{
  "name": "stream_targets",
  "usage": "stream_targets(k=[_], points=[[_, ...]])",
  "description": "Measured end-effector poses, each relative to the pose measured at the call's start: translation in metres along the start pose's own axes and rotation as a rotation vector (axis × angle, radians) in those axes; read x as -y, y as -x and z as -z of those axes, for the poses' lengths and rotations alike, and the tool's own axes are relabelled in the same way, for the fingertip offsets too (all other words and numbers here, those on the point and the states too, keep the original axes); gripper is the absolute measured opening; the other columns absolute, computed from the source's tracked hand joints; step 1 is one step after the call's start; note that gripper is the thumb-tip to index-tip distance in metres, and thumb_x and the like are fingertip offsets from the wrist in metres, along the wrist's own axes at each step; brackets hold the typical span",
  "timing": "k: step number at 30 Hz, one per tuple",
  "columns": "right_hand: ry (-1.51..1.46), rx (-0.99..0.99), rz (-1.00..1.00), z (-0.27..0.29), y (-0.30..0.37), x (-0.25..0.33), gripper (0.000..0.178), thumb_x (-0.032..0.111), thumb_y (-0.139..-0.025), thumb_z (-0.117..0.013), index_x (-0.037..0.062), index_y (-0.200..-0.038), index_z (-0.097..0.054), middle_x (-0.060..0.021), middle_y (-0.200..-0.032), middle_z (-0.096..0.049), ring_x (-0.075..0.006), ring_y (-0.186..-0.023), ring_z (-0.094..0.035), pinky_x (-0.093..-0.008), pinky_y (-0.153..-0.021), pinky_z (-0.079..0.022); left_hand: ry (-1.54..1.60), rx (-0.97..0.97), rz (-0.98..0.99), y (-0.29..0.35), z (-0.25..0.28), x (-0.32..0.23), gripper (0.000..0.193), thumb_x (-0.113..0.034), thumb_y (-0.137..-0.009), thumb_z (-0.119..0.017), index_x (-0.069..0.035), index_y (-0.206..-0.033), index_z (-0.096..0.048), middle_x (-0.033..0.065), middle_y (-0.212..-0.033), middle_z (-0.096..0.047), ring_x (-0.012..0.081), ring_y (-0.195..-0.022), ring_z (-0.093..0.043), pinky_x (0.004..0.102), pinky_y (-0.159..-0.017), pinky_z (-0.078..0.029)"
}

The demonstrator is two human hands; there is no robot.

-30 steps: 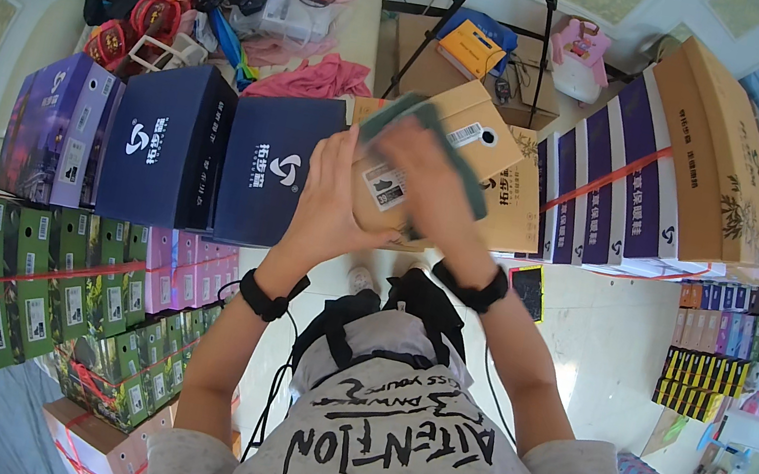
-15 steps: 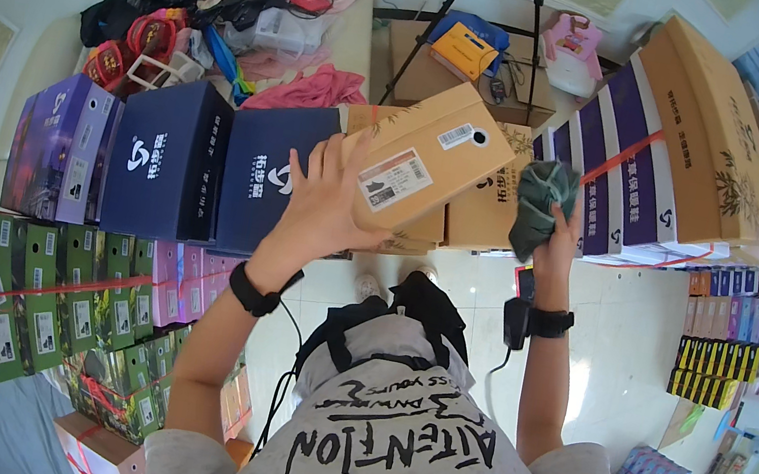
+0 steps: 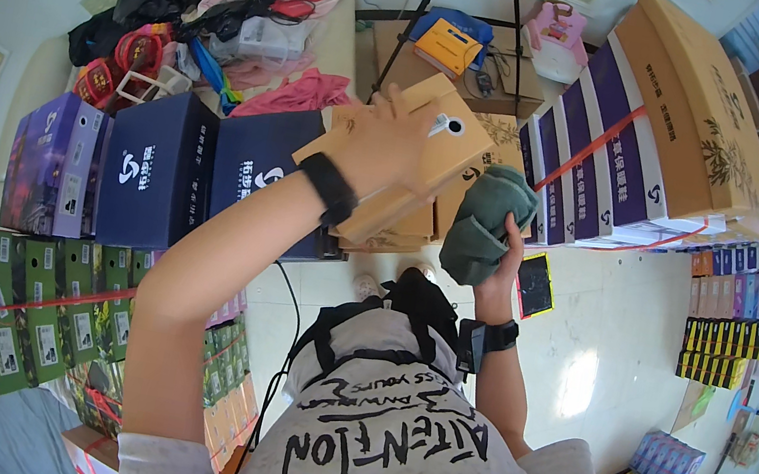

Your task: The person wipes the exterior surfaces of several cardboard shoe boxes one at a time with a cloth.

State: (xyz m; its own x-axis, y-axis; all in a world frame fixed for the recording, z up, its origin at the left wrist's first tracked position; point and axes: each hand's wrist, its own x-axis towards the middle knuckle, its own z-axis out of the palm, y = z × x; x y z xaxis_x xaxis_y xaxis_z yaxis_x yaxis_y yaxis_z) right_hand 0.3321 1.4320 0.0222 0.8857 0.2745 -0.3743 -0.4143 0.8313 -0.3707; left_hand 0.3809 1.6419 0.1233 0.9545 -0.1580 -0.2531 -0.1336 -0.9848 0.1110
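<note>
A tan cardboard shoebox (image 3: pixel 463 140) with a round black-rimmed hole lies tilted over other tan boxes in front of me. Across its label side reaches my left hand (image 3: pixel 384 141), which is smeared by motion. Its fingers lie over the box, but I cannot tell whether they grip it. To the right of the shoebox, my right hand (image 3: pixel 497 263) is closed round a bunched dark green cloth (image 3: pixel 489 221). The cloth overlaps the edge of a tan box (image 3: pixel 485 159) behind it. Black bands sit on both wrists.
Dark blue shoeboxes (image 3: pixel 148 166) stand to the left, above strapped green shoeboxes (image 3: pixel 43 300). At the right rises a strapped stack of purple-and-white boxes (image 3: pixel 566 158). Behind are a black tripod (image 3: pixel 431 2), a yellow box (image 3: pixel 448 46) and heaped clothes (image 3: pixel 293 95).
My left hand has moved right and farther over the shoebox's label, its elbow swinging outward. My right hand has brought the green cloth left, closer to the shoebox.
</note>
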Motion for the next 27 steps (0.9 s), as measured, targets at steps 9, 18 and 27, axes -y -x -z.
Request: stream_targets(k=[9, 18, 27], points=[[-0.234, 0.213, -0.017, 0.021, -0.004, -0.004, 0.051, 0.006, -0.070, -0.046, -0.0023, -0.120, -0.045, -0.0202, -0.115, -0.054, -0.0333, -0.105, -0.053, -0.0441, -0.096, -0.039, 0.240, -0.184, 0.056, -0.045, 0.005, -0.024, 0.121, -0.047, -0.047, -0.078, -0.010, -0.140, -0.010, 0.0340, -0.128, -0.028, 0.0521, -0.121, -0.025, 0.0731, -0.087, -0.019], [-0.077, 0.285, 0.205, 0.009, 0.006, 0.053, 0.075, 0.011, -0.058, -0.047, 0.0001, -0.131, -0.032, -0.0219, -0.128, -0.041, -0.0414, -0.115, -0.043, -0.0617, -0.100, -0.027, 0.380, -0.426, -0.260, 0.053, 0.022, 0.005, 0.114, -0.031, -0.051, -0.081, -0.008, -0.140, -0.013, 0.0210, -0.129, -0.033, 0.0370, -0.121, -0.034, 0.0453, -0.100, -0.031], [0.974, 0.300, 0.176, -0.085, 0.024, 0.005, 0.042, 0.021, -0.086, -0.055, 0.0004, -0.121, -0.043, -0.0089, -0.106, -0.056, -0.0196, -0.095, -0.057, -0.0344, -0.084, -0.046, 0.659, -0.479, -0.215, 0.113, -0.025, 0.058, 0.124, -0.024, -0.045, -0.085, 0.002, -0.138, -0.006, 0.0237, -0.137, -0.021, 0.0372, -0.128, -0.025, 0.0421, -0.104, -0.025]])
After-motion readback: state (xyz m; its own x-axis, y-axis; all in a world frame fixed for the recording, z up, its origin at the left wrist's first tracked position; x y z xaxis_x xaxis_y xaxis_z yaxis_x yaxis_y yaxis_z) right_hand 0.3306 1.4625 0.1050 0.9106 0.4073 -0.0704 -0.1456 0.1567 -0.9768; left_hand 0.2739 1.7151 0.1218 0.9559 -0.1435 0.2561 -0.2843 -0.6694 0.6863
